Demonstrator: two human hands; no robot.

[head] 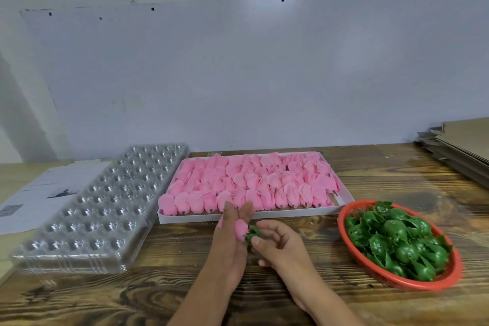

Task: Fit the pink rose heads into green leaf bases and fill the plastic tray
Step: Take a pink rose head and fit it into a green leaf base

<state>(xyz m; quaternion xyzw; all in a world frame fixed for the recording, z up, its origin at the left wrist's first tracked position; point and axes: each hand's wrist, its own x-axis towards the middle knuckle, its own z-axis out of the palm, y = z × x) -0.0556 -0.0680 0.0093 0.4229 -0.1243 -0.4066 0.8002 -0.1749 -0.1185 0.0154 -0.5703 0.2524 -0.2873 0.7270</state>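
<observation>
Both hands are positioned above the dark-grained wooden table [370, 167], just in front of the shallow white cardboard box [341, 209]. The left hand [232, 241] stands with its fingers extended upward and cradles 1 pink fabric rose head [240, 229] against the palm and fingers. The right hand [277, 243] pinches 1 green plastic leaf base [252, 231] between thumb and forefinger, with the remaining fingers loosely curled. The leaf base touches the right side of the held rose head; whether the 2 parts are fully seated cannot be determined (the joint is small and slightly blurred). The white cardboard box is packed with rows of loose pink rose heads [251, 180] lying on their sides, several with dark stem ends pointing toward the camera. To the right of the hands, an oval red plastic basket [344, 230] holds a heap of green leaf bases [391, 238]. To the left of the box, touching or just beside it, lies the clear plastic tray [100, 209] with its rows of round cavities; no rose is visible in any cavity. Printed paper sheets [45, 188] lie under the tray's left edge. Flat brown cardboard sheets [463, 143] are stacked at the far right of the table.
</observation>
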